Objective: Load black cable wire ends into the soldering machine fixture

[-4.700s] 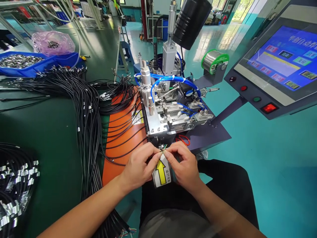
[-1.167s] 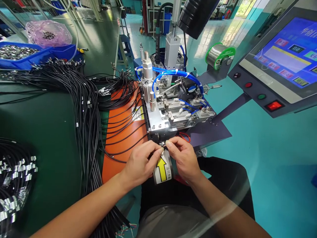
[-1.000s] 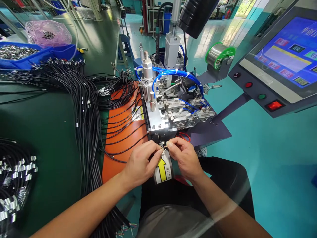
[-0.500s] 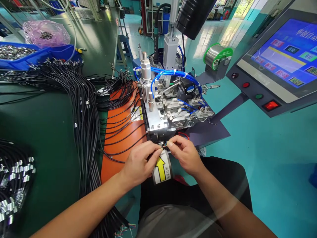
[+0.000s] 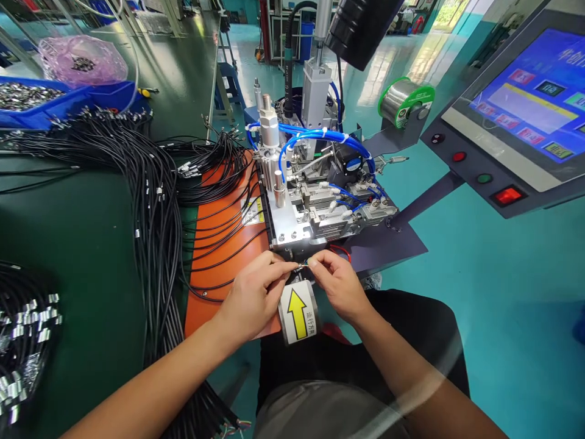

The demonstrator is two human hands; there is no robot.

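Observation:
Thumb and fingers of my left hand (image 5: 260, 289) are pinched on the end of a black cable (image 5: 214, 299), which runs back across the orange mat. My right hand (image 5: 337, 283) pinches the thin coloured wires (image 5: 305, 264) coming out of that cable end. Both sets of fingertips almost meet at the front edge of the metal machine (image 5: 297, 225). Just below them is a white label with a yellow arrow (image 5: 298, 314). Several more black cables (image 5: 228, 238) lie side by side on the orange mat (image 5: 205, 317), their ends reaching the machine's left side.
A thick bundle of black cables (image 5: 155, 244) hangs over the green table (image 5: 91, 244). At the left, a blue bin (image 5: 27, 113) holds small metal parts. A solder wire spool (image 5: 406, 103) stands behind the machine, and a touch-screen panel (image 5: 525, 103) juts in from the right.
My left fingers have shifted slightly up and left, straightening more along the cable end. The right hand keeps its pinch nearly in place. The view has shifted slightly.

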